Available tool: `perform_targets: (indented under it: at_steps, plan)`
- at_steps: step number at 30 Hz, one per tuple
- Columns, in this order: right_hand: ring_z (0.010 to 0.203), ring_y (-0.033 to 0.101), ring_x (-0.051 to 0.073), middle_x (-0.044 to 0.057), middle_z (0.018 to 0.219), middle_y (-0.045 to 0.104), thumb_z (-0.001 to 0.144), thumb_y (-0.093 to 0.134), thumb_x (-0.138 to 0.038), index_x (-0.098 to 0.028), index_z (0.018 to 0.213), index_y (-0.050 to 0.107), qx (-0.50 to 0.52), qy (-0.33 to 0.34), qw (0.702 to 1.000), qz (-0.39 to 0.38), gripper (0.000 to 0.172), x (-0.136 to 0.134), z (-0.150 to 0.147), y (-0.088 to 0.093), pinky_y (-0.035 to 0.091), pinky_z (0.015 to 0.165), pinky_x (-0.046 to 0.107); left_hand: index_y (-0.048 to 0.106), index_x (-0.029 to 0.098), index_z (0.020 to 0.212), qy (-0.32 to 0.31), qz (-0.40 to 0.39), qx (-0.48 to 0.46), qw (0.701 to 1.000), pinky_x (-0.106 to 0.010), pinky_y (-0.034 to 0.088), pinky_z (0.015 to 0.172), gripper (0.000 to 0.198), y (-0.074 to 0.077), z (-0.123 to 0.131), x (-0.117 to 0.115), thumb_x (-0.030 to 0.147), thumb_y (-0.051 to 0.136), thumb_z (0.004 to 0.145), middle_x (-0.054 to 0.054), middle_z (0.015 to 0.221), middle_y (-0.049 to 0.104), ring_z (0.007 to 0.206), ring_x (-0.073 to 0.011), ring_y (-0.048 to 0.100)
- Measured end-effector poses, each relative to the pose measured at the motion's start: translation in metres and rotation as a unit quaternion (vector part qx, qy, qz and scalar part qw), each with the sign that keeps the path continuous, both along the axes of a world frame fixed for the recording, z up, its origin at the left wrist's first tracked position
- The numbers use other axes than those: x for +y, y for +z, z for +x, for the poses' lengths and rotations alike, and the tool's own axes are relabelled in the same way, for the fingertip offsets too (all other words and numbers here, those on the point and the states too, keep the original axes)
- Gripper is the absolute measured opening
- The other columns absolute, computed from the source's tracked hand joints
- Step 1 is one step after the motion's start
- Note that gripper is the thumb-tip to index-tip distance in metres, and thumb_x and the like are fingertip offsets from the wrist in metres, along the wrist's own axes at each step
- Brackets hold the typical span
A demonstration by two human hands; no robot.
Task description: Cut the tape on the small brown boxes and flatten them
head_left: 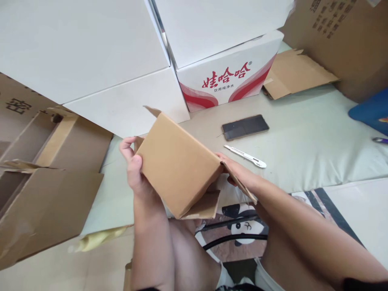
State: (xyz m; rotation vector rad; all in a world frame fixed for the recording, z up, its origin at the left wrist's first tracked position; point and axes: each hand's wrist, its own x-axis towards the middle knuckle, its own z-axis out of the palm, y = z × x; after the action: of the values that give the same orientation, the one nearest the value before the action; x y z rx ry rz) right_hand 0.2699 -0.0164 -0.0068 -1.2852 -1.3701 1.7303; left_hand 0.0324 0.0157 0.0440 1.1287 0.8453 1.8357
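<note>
Cardboard box (178,161): plain brown, flaps sticking out
Pose: tilted between your left hand (134,167) and right hand (238,169)
Place: left of the phone (245,127), nearer you

Right hand (232,165): fingers mostly hidden by small box (178,161) and its flap. Left hand (133,167): some fingertips hidden behind same. Beyond both hands: white cartons (224,28), cut off by top edge. Left of left hand: large open box (54,206), cut off by left edge; yellow item (101,239) nearby, blurred, kind unclear. Right of right hand: blue object (371,109), cut off by right edge.
</note>
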Motion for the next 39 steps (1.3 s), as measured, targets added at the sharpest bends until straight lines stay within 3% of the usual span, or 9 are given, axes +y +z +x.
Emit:
perform_targets:
  at_steps: [5,9,11,15,21,26,31,35,39]
  plan:
    - [0.141,0.057,0.028,0.004,0.151,0.063,0.1,0.042,-0.063,-0.029,0.144,0.059,-0.008,0.022,0.999,0.033,0.058,0.001,0.006,-0.006,0.041,0.123,0.047,0.067,0.021,0.102,0.052,-0.048,-0.025,0.997,-0.031,0.047,0.071,0.042,0.008,0.001,-0.001,0.04,0.077,0.066,0.003,0.073,0.058,0.069,-0.0154,0.056]
    - [0.127,0.066,0.03,0.008,0.138,0.071,0.097,0.051,-0.048,-0.026,0.126,0.07,-0.144,0.011,0.984,0.105,0.041,0.006,0.013,-0.01,0.047,0.115,0.054,0.069,0.02,0.093,0.057,-0.115,-0.024,0.991,-0.03,0.043,0.061,0.043,0.011,-0.002,-0.002,0.043,0.077,0.058,0.001,0.072,0.056,0.061,-0.0135,0.048]
    - [0.117,0.069,0.031,0.012,0.131,0.073,0.094,0.054,-0.042,-0.021,0.123,0.071,-0.233,-0.01,0.962,0.144,0.039,0.009,0.017,-0.012,0.051,0.108,0.053,0.068,0.019,0.088,0.064,-0.127,-0.014,0.99,-0.029,0.041,0.058,0.042,0.012,-0.002,-0.002,0.045,0.077,0.056,0.0,0.074,0.056,0.061,-0.0134,0.047]
    - [0.12,0.065,0.037,0.019,0.126,0.069,0.093,0.053,-0.036,-0.015,0.123,0.071,-0.388,-0.056,0.893,0.223,0.04,0.013,0.025,-0.018,0.051,0.105,0.054,0.065,0.019,0.085,0.082,-0.149,0.001,0.985,-0.028,0.045,0.06,0.04,0.016,0.004,-0.004,0.046,0.075,0.057,-0.002,0.077,0.057,0.065,-0.0148,0.051]
    - [0.112,0.065,0.036,0.019,0.116,0.067,0.094,0.052,-0.034,-0.016,0.12,0.073,-0.444,-0.099,0.85,0.265,0.038,0.015,0.029,-0.018,0.052,0.099,0.051,0.068,0.02,0.082,0.086,-0.167,-0.005,0.982,-0.028,0.046,0.06,0.035,0.018,0.006,-0.006,0.044,0.073,0.057,-0.003,0.077,0.06,0.067,-0.016,0.052]
    - [0.144,0.044,0.046,0.025,0.151,0.051,0.091,0.057,-0.04,-0.018,0.131,0.067,-0.529,-0.139,0.811,0.209,0.047,0.014,0.034,-0.02,0.039,0.111,0.068,0.068,0.019,0.083,0.06,-0.161,0.004,0.985,-0.029,0.048,0.06,0.036,0.012,-0.007,-0.004,0.045,0.075,0.059,-0.004,0.078,0.06,0.068,-0.0173,0.054]
    - [0.157,0.013,0.06,0.023,0.173,0.02,0.091,0.055,-0.053,-0.023,0.149,0.055,-0.567,-0.141,0.807,0.085,0.065,0.019,0.046,-0.021,0.02,0.11,0.086,0.071,0.02,0.086,0.037,-0.138,0.006,0.99,-0.03,0.05,0.063,0.033,0.005,-0.017,-0.002,0.044,0.076,0.064,-0.003,0.082,0.061,0.071,-0.0169,0.056]
    - [0.154,0.018,0.064,0.024,0.173,0.021,0.087,0.058,-0.061,-0.026,0.154,0.05,-0.559,-0.124,0.819,0.028,0.076,0.024,0.053,-0.029,0.021,0.104,0.092,0.07,0.019,0.089,0.037,-0.119,0.007,0.992,-0.03,0.049,0.066,0.035,0.0,-0.019,-0.001,0.045,0.075,0.066,-0.003,0.083,0.061,0.072,-0.0167,0.057]
    - [0.153,0.029,0.056,0.024,0.167,0.036,0.092,0.053,-0.051,-0.024,0.147,0.055,-0.564,-0.118,0.81,0.105,0.061,0.022,0.053,-0.038,0.028,0.105,0.089,0.069,0.018,0.091,0.03,-0.111,0.015,0.993,-0.031,0.049,0.068,0.037,-0.002,-0.021,-0.002,0.046,0.075,0.068,-0.004,0.085,0.06,0.073,-0.017,0.058]
